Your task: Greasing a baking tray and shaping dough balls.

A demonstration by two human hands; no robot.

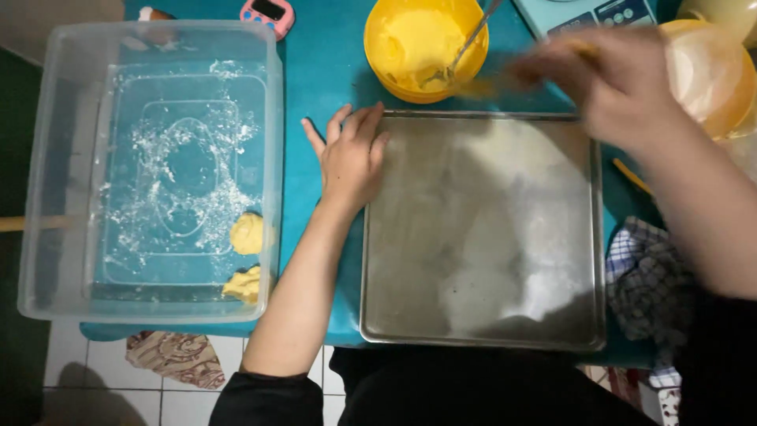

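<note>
Nearest you, the metal baking tray [482,237] is lying on the teal counter [323,79]. Your left hand [351,158] is resting flat at the tray's upper left corner, fingers [359,126] loosely spread, holding nothing. Farther out, your right hand [615,87] is blurring above the tray's far edge; you cannot tell what its fingers are gripping. Beyond, a spoon [465,43] is standing in the yellow bowl [426,47] of batter.

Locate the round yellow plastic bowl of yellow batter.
In the head view, the yellow bowl sits top centre on the teal table, just behind the square metal tray.
</note>
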